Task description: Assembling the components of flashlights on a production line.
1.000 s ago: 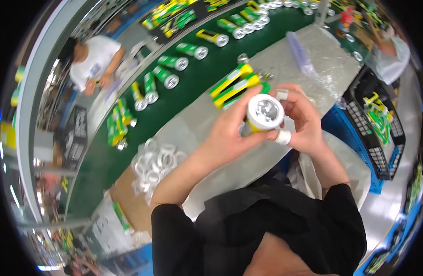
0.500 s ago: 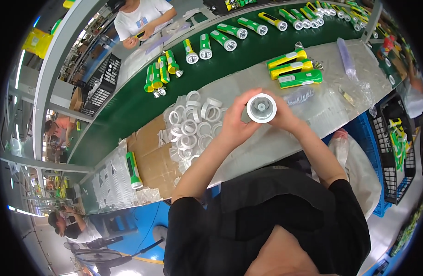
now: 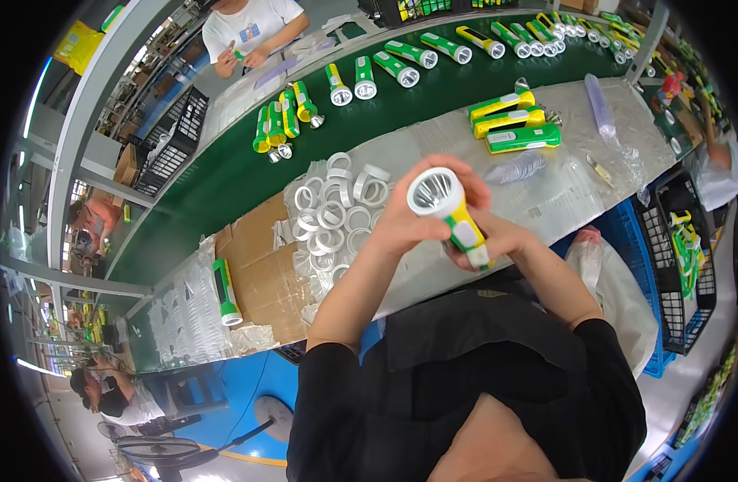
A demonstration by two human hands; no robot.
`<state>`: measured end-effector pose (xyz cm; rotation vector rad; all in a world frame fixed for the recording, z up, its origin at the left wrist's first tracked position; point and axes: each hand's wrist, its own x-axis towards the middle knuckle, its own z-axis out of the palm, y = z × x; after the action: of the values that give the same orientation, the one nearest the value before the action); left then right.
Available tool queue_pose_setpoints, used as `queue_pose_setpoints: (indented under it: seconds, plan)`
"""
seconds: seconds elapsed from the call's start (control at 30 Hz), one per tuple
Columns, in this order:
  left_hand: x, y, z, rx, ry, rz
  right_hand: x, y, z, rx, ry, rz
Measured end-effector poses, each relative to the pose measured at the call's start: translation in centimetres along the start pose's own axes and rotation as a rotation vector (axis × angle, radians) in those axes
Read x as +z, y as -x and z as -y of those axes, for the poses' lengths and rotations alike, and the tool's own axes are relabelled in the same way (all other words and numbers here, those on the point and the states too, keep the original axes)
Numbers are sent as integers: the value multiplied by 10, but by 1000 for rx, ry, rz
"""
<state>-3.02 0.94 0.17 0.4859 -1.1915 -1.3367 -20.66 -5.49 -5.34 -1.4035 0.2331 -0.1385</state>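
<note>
Between my two hands is a green and yellow flashlight (image 3: 462, 230), its white-ringed lens tilted up and to the left. My left hand (image 3: 413, 221) wraps round the head end, fingers over the top and thumb beneath. The tail end sits in the closed fingers of my right hand (image 3: 497, 238). Left of my hands lies a heap of white plastic rings (image 3: 337, 213). Beyond them to the right, a green flashlight (image 3: 523, 138) and yellow-green flashlight bodies (image 3: 507, 121) with loose reflectors rest together. Near these is a stack of clear round lenses (image 3: 517, 169).
A row of finished-looking flashlights (image 3: 407, 69) stretches along the green belt (image 3: 345, 128). One flashlight (image 3: 225, 291) lies by the cardboard (image 3: 265, 277) at left. A blue crate (image 3: 638, 265) and black basket (image 3: 682, 281) stand at right. Across the belt sits a person (image 3: 252, 36).
The flashlight has turned from lens facing up at me to tilted left, so its body now shows. My right hand has slid down to the tail; the belt flashlights have shifted slightly right.
</note>
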Motion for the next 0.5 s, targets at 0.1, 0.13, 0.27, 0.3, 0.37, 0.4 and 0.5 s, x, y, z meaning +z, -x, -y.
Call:
queue_pose_setpoints:
  seconds: [0.1, 0.13, 0.27, 0.3, 0.37, 0.4, 0.5]
  plan:
    - [13, 1, -8, -82, 160, 141, 11, 8, 0, 1, -237, 233]
    - [17, 1, -9, -94, 117, 145, 14, 9, 3, -28, -187, 181]
    - [37, 1, -11, -31, 11, 47, 25, 16, 6, -120, 49, 15]
    - [38, 0, -10, 12, -30, 43, 29, 17, 6, -194, 134, -61]
    - [39, -3, -10, 35, -25, 82, 36, 18, 6, -207, 133, -68]
    - [41, -3, -10, 60, -19, 119, 40, 19, 8, -272, 138, -116]
    - [48, -2, -10, 59, -36, 85, 40, 24, 3, -313, 181, -140]
